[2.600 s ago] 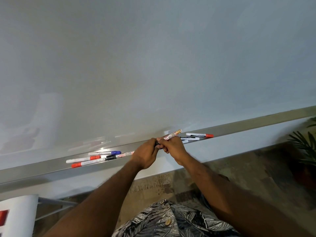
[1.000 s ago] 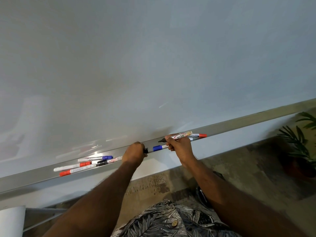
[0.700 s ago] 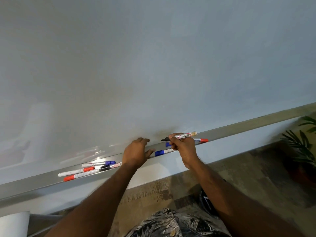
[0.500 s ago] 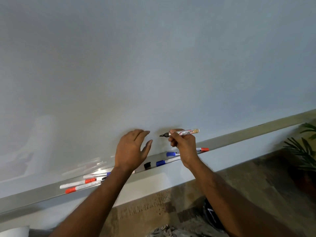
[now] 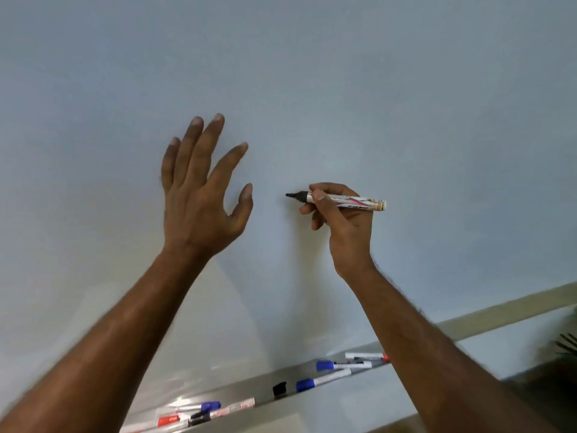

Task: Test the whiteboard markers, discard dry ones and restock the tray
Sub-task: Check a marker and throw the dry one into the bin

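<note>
Whiteboard (image 5: 312, 89): one, no mark visible on it. Tray (image 5: 505, 309): one, along its lower edge. Hands: two, both raised in front of the board. Held marker (image 5: 345, 203): one, uncapped, lying level with its black tip pointing left; whether the tip touches the board cannot be told. Right hand (image 5: 343, 228): thumb and curled fingers (image 5: 318, 195) pinch the barrel just behind the tip, the butt end sticking out to the right past the knuckles. Left hand (image 5: 199, 198): holds nothing, fingers straight and spread, thumb apart. Black cap (image 5: 279, 389): one, loose on the tray. Right group (image 5: 340, 365) on the tray: three markers, two blue-capped and one red-ended, partly behind the right forearm. Left group (image 5: 203, 412): at least three, blue, red and black caps, blurred and cut by the frame edge. Plant (image 5: 566, 342): one, at the right edge. Against half a second ago, both hands are higher on the board, well above the tray, and the left fingers are wider apart.
</note>
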Tool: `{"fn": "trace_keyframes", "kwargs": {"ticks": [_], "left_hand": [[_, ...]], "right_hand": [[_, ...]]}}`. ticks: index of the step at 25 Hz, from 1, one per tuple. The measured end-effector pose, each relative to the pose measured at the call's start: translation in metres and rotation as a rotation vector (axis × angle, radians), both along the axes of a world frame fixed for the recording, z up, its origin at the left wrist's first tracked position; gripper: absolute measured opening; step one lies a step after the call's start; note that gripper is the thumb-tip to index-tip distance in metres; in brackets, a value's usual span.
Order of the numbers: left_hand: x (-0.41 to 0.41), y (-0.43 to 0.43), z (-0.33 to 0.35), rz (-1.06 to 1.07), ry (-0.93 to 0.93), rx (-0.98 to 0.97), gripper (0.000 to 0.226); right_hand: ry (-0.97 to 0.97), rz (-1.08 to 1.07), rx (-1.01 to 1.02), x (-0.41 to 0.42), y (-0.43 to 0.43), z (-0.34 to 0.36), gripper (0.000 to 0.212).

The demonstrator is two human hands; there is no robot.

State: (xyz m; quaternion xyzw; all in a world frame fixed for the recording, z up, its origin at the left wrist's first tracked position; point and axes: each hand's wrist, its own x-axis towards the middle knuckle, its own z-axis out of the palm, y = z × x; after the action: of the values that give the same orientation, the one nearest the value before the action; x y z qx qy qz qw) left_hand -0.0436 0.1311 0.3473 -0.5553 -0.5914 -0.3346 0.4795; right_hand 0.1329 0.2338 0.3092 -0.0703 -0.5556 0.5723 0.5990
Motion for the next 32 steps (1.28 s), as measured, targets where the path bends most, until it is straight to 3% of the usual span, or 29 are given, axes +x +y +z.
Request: {"fn": "trace_keyframes", "kwargs": {"ticks": [5, 10, 14, 20, 24, 32], "left_hand": [[-0.005, 0.012, 0.019, 0.115, 0.043, 0.007, 0.060], [-0.009, 0.017, 0.004, 0.175, 0.078, 0.032, 0.065], [-0.011, 0.016, -0.007, 0.175, 0.089, 0.053, 0.065], [-0.011, 0.017, -0.015, 0.180, 0.098, 0.076, 0.065], [-0.011, 0.017, -0.018, 0.178, 0.091, 0.062, 0.068], [-0.011, 0.015, -0.022, 0.177, 0.066, 0.041, 0.069]], "right_hand": [[0.003, -0.104, 0.211, -0.011, 0.010, 0.049, 0.018], [0.078, -0.189, 0.315, -0.022, 0.020, 0.072, 0.014], [-0.030, -0.276, 0.554, -0.015, 0.023, 0.041, 0.020], [-0.126, -0.492, 0.705, -0.007, 0.015, 0.006, 0.021], [-0.118, -0.563, 0.674, 0.001, 0.015, -0.015, 0.020], [-0.406, -0.623, 0.770, 0.020, 0.005, -0.094, 0.023]]}}
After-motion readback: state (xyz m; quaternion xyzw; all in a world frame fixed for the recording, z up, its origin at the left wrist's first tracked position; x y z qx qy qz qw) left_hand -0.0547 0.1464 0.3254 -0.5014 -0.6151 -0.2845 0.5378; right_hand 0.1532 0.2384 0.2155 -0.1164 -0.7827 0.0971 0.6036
